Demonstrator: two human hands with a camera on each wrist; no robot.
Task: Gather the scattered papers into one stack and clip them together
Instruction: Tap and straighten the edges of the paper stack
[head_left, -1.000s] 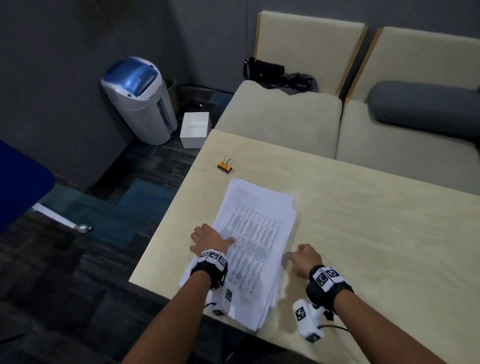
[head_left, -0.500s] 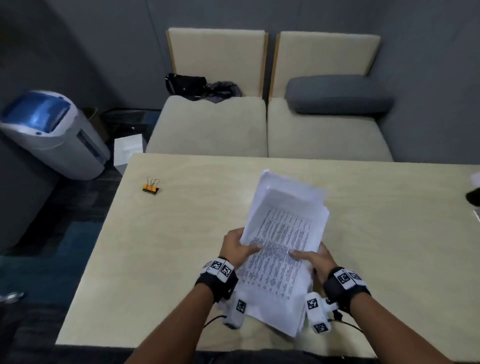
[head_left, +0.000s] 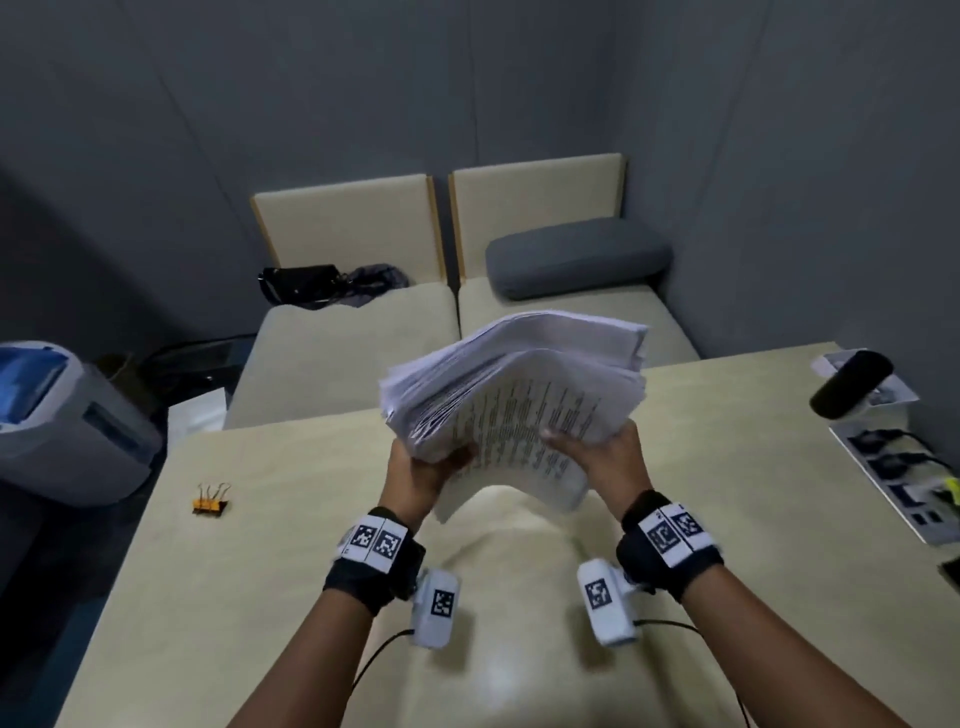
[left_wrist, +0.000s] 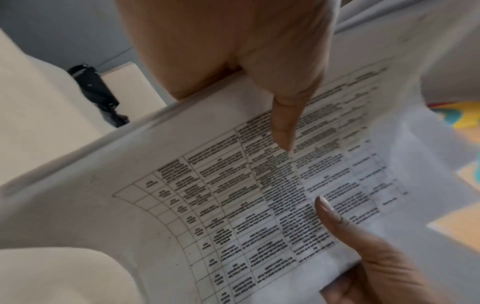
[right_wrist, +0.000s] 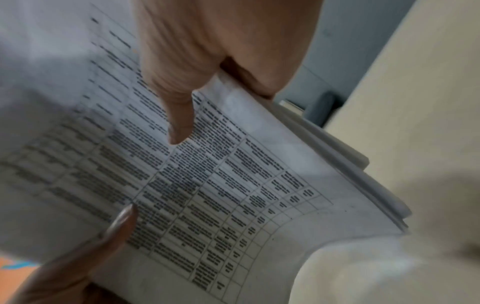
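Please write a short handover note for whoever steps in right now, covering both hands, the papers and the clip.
Left hand: grips the left side of the white printed paper stack, thumb on top.
Right hand: grips the stack's right side the same way.
Stack: lifted clear of the pale wooden table, sagging between the hands; sheet edges are uneven, not yet squared.
Orange binder clip with wire handles: lying untouched on the table, to the left of the hands.
Done: papers gathered into one stack.
Left: tap the edges flush, probably against the table, then fetch the clip and fasten it onto the stack.
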